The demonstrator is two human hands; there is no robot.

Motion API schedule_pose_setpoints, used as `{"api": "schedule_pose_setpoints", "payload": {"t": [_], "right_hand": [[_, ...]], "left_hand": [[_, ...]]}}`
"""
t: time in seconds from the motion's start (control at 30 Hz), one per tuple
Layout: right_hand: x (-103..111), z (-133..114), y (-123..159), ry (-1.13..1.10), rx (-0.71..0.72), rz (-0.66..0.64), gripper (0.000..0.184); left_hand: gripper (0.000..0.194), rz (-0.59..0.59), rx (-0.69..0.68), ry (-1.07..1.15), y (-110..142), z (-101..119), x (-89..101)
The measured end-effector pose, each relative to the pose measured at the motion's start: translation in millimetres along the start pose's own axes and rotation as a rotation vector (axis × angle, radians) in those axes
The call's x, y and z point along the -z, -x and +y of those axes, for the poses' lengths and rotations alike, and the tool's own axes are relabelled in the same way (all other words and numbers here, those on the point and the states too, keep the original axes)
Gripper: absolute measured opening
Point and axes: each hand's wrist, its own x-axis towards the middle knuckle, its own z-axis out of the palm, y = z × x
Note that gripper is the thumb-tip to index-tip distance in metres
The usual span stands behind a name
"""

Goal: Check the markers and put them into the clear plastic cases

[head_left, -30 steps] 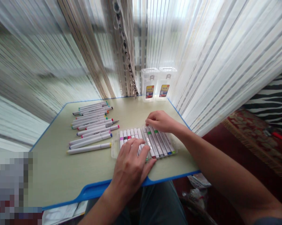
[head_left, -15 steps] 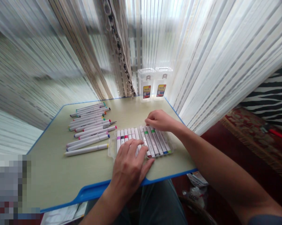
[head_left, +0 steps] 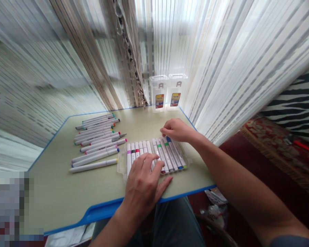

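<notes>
A clear plastic case [head_left: 122, 166] lies on the table, filled with a row of white markers [head_left: 163, 154] side by side, some with green, red, black or purple bands. My left hand [head_left: 144, 178] rests over the near side of the case, its fingers bent but apart and the thumb stretched toward the near edge. At the far right edge of the case, my right hand [head_left: 175, 129] is closed with its fingers curled; whatever they hold, if anything, is hidden. Just below it shows the blue end [head_left: 169, 139] of one marker.
Several loose markers [head_left: 98, 151] lie in a column left of the case. Two upright clear boxes [head_left: 158, 92] with labels stand at the table's far edge. A striped curtain [head_left: 208, 51] hangs behind. The table [head_left: 64, 192] has a blue rim.
My right hand has lifted slightly off the case's far edge, and a blue marker end now shows beneath it. My left thumb has spread a little to the right.
</notes>
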Motion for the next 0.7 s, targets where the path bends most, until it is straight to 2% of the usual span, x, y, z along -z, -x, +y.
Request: {"api": "schedule_pose_setpoints", "payload": {"t": [0.33,0.53,0.7], "right_hand": [[-0.5,3.9,-2.3,-0.005,0.013,-0.013,0.033],[3.5,6.8,-0.5,0.069,-0.027,0.0,0.036],[6.0,5.0,0.9,0.088,-0.046,0.01,0.036]], "left_hand": [[0.013,0.035,0.017,-0.015,-2.7,2.1,-2.8],[0.022,0.003,0.009,-0.018,-4.8,5.4,-2.9],[0.016,0.015,0.038,-0.026,-8.6,10.3,-4.1]]}}
